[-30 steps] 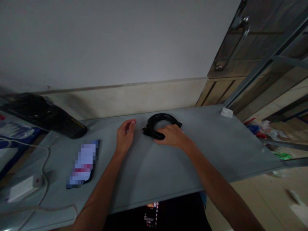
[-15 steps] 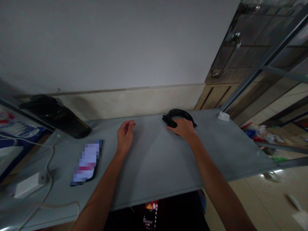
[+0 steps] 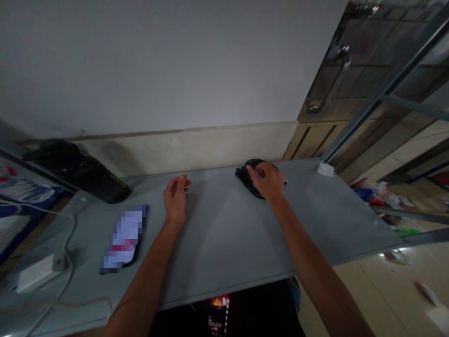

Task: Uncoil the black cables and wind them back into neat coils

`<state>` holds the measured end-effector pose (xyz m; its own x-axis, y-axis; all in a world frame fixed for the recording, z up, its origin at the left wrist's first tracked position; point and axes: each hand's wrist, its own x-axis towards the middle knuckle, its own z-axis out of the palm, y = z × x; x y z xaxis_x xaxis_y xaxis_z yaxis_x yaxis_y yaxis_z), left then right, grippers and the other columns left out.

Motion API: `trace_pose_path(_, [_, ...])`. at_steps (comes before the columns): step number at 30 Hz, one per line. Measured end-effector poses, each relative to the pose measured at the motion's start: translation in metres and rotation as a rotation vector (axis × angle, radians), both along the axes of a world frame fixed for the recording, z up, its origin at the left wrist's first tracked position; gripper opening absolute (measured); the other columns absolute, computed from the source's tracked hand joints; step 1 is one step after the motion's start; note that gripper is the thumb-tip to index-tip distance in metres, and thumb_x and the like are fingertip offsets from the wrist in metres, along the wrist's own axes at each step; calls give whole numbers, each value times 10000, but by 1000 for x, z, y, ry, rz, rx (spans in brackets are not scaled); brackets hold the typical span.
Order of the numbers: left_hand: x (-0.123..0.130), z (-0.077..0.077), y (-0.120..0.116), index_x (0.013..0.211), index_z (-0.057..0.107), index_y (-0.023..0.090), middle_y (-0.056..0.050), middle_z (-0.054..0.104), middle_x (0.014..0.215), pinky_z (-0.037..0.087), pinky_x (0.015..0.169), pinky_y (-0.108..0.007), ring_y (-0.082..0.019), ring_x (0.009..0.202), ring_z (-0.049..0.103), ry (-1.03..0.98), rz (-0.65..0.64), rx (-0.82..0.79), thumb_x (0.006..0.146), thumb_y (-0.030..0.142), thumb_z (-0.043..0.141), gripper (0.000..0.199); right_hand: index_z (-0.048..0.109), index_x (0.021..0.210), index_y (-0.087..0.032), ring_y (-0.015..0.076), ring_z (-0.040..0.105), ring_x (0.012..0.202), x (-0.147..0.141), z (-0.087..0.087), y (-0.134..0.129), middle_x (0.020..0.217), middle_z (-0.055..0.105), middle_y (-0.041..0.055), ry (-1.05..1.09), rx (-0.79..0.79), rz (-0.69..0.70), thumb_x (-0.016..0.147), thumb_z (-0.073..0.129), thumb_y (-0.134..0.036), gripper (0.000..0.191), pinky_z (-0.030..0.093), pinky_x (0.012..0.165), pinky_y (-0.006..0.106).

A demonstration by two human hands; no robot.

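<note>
A coiled black cable [image 3: 244, 180] lies near the back edge of the grey table [image 3: 224, 243], against the wall. My right hand [image 3: 269, 182] is at the coil's right side, its thumb and index finger apart and curved, and black cable shows past them. Whether the fingertips touch the cable is hard to see. To the left, my left hand [image 3: 175, 196] hovers over the table with curled fingers and the thumb against them. Nothing shows in its grip. A phone [image 3: 124, 238] with a blurred-out screen lies left of my left forearm.
A black bottle [image 3: 84, 173] leans at the back left. A white power adapter [image 3: 40, 271] and pale cord [image 3: 68, 238] occupy the left side. Crumpled white paper [image 3: 325, 169] sits at the back right corner, near a metal post [image 3: 372, 103]. A lit phone [image 3: 219, 313] shows below the table edge.
My right hand has shifted slightly left and up on the coil, its thumb and index finger now more arched. My left hand has moved a little left.
</note>
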<state>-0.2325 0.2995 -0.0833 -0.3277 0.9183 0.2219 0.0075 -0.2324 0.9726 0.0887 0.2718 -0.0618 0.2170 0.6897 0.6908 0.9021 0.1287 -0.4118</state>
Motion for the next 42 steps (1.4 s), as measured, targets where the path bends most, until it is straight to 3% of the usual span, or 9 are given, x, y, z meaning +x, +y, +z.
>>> trace_pose_path(6, [1, 1, -1, 1084, 795, 208, -49, 763, 959, 543, 859, -335, -202, 915, 731, 2, -1, 0, 922, 683, 767, 503, 690, 869, -211, 203, 677, 819, -6, -1, -2, 849, 729, 48, -27, -107, 5, 1068, 596, -799, 627, 442, 758, 322])
trace_pose_path(11, [1, 2, -2, 1079, 796, 202, -55, 766, 965, 545, 860, -341, -203, 912, 728, 6, 1, 2, 924, 688, 770, 511, 735, 1192, -196, 330, 748, 1136, -11, 0, -8, 1227, 794, 132, -189, -395, 74, 906, 783, -858, 722, 544, 938, 400])
trace_pose_path(14, [1, 2, -3, 1083, 800, 206, -53, 763, 959, 547, 862, -345, -206, 913, 727, 0, -12, 3, 921, 683, 784, 505, 682, 1359, -196, 360, 754, 1186, -12, 4, -10, 1321, 785, 151, -246, -571, 79, 981, 791, -720, 655, 562, 941, 418])
trace_pose_path(17, [0, 1, -3, 1085, 803, 208, -53, 763, 962, 548, 865, -347, -207, 915, 726, 2, -15, 2, 925, 680, 784, 498, 659, 1387, -203, 358, 759, 1208, -10, 7, -10, 1310, 794, 142, -252, -664, 53, 1048, 762, -581, 518, 570, 944, 415])
trace_pose_path(25, [0, 1, -2, 1075, 813, 211, -60, 773, 961, 549, 850, -347, -210, 909, 726, -12, -15, -8, 914, 656, 786, 474, 673, 1425, -221, 377, 764, 1225, 3, 13, -8, 1350, 793, 143, -248, -725, -37, 1059, 740, -613, 540, 596, 977, 453])
trace_pose_path(30, [0, 1, -3, 1077, 820, 212, -60, 771, 954, 540, 838, -343, -208, 905, 722, -7, -20, -1, 925, 636, 779, 453, 717, 1423, -199, 388, 751, 1256, 5, 15, -11, 1346, 789, 181, -246, -708, -34, 1076, 634, -738, 646, 588, 1031, 479])
trace_pose_path(36, [0, 2, -3, 1080, 807, 216, -58, 767, 960, 549, 850, -347, -208, 905, 723, 19, -42, -3, 952, 638, 766, 442, 777, 1345, -212, 369, 765, 1224, 0, 16, -11, 1287, 807, 172, -264, -715, -64, 1179, 466, -552, 490, 586, 1020, 468])
trace_pose_path(42, [2, 4, -5, 1088, 804, 210, -53, 760, 948, 548, 839, -336, -199, 889, 717, 36, -50, -8, 957, 646, 757, 457, 765, 1306, -196, 333, 807, 1039, 1, 20, -8, 1121, 823, 190, -206, -637, -184, 1210, 415, -519, 486, 578, 932, 414])
